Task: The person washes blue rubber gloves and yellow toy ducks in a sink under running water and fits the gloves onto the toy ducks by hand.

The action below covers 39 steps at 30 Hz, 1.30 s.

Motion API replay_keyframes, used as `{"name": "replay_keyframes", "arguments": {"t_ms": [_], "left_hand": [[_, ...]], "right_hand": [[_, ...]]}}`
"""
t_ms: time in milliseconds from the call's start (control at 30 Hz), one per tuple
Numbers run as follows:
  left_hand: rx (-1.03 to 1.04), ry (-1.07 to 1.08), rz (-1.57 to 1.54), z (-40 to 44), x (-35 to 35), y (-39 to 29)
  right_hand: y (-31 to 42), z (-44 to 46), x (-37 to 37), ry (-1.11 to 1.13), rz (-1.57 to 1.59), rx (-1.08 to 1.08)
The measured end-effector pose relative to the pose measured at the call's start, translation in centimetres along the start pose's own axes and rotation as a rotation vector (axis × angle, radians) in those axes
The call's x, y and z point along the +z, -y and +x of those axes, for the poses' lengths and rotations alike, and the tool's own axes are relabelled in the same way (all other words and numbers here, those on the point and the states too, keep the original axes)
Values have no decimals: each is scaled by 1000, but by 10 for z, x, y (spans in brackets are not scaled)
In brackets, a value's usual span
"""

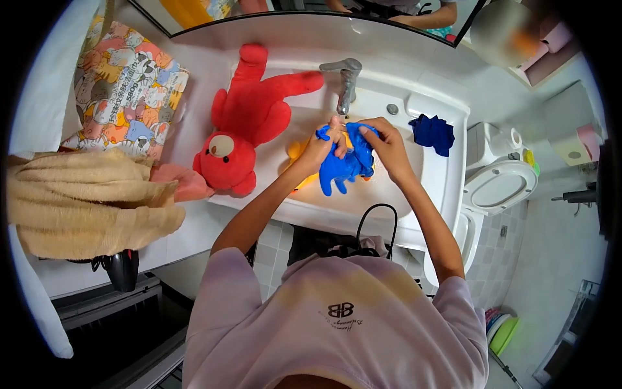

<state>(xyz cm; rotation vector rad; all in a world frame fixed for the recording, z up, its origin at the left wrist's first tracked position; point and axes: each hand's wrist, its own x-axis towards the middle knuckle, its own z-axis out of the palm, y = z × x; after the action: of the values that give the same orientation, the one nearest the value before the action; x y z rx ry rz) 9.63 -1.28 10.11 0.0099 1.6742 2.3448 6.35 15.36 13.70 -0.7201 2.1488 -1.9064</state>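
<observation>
Over the sink basin (395,194), a limp blue piece with finger-like ends (343,170) hangs between my hands; whether it is a glove or a small garment I cannot tell. My left hand (329,144) is closed on its left part, with blue showing between the fingers. On the right, my right hand (389,144) pinches its upper edge. Beneath and behind it is a yellow thing with orange parts (304,180), mostly hidden, in the basin. The metal faucet (348,81) stands just beyond my hands.
A red plush bear (243,120) lies across the sink's left rim. Dark blue cloth (433,134) sits on the right rim. Left are a patterned packet (129,94), beige towel (91,201) and hair dryer (122,271). A toilet (499,188) stands right, a mirror (291,16) behind.
</observation>
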Motion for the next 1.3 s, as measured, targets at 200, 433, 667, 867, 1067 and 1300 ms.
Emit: {"name": "replay_keyframes", "arguments": {"t_ms": [200,433,667,867,1067,1300], "left_hand": [[-76,-165,60,-7,29,-13],[-105,-231,121,-5,21,-1],[-14,-188,343,9,28,10],[-47,-234,305,5,27,8],[11,-383,342,13,12,9],[-38,-563,307,26,-16,47]], "right_hand": [[0,-3,-14,-132,97,-13],[-3,10,-21,-162,-22,4],[-13,11,-5,-53,298,203],[-28,4,-20,-241,428,264],[-31,-1,-10,-396,803,449],[-118,22,26,-355,1121,847]]}}
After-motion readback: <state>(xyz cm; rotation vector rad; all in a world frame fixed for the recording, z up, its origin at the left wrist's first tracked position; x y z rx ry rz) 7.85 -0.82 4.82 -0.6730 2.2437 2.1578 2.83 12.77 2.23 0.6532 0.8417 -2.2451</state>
